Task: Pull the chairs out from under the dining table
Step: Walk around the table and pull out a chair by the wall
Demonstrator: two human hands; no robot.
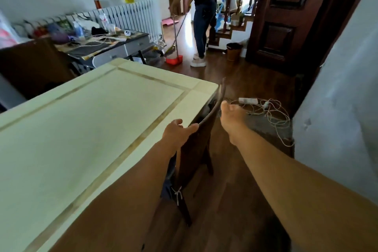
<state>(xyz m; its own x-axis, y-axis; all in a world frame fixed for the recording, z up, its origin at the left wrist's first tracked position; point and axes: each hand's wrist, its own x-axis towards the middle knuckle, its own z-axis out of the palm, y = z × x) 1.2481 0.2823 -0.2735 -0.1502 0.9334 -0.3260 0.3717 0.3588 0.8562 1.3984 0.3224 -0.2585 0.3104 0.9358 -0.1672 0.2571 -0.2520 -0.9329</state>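
Note:
A dark wooden chair (201, 145) stands tucked against the right side of the cream dining table (98, 120), its curved back rail along the table's edge. My left hand (178, 131) is closed over the near end of that top rail. My right hand (231, 112) grips the rail further along, thumb against the wood. The chair's seat is hidden under the table; a blue cushion tied with a white string shows at its near leg.
A white power strip with tangled cables (266, 108) lies on the dark wood floor beyond the chair. The grey wall (337, 118) closes in on the right. A person (201, 6) sweeps with a broom and red dustpan (173, 59) ahead. A cluttered desk (106, 45) stands behind the table.

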